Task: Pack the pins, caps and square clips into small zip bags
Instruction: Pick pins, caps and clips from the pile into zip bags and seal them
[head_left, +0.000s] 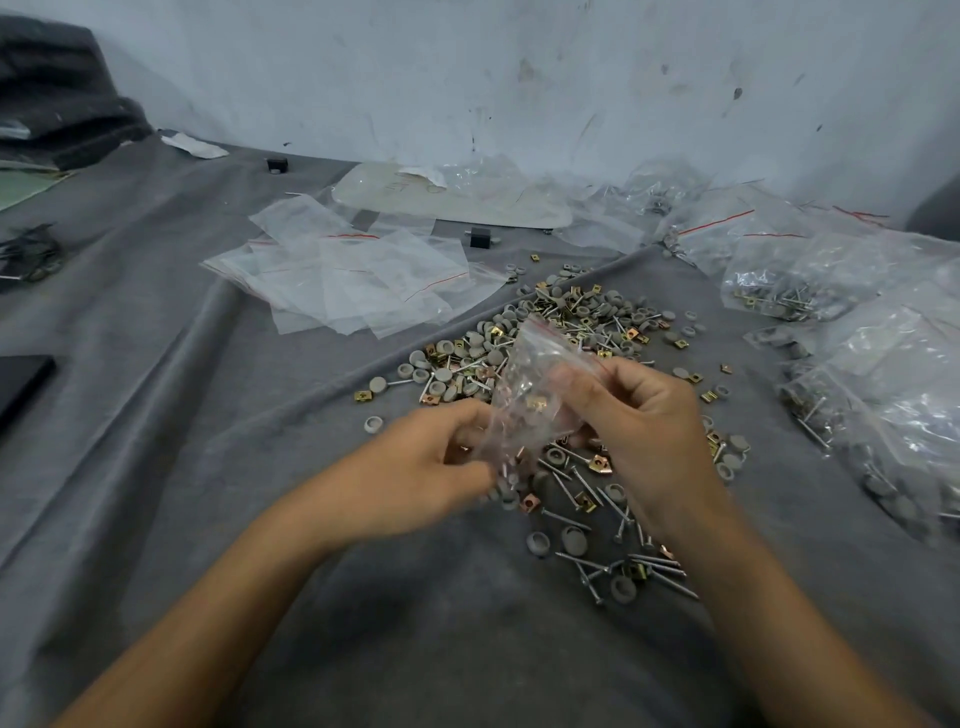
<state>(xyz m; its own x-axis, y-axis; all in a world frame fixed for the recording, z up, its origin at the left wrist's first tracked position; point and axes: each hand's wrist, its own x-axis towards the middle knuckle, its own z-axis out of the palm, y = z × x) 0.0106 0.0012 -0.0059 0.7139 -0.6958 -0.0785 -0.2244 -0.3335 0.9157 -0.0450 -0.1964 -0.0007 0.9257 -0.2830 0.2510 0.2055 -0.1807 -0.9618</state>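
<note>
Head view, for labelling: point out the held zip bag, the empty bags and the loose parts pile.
held zip bag (531, 366): head view, clear middle.
empty bags (356, 280): head view, stack's centre.
loose parts pile (587, 307): head view, far part.

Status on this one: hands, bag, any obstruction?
Left hand grips small zip bag at its lower end; right hand pinches it near the red zip. Bag partly filled, held above loose pile of pins, caps, clips. No obstruction seen.

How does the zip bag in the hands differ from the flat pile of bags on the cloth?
The held bag has parts inside; the piled bags look empty. The held bag is lifted, crumpled, between left hand and right hand; the piled bags lie flat. Both are clear with red zip lines.
</note>
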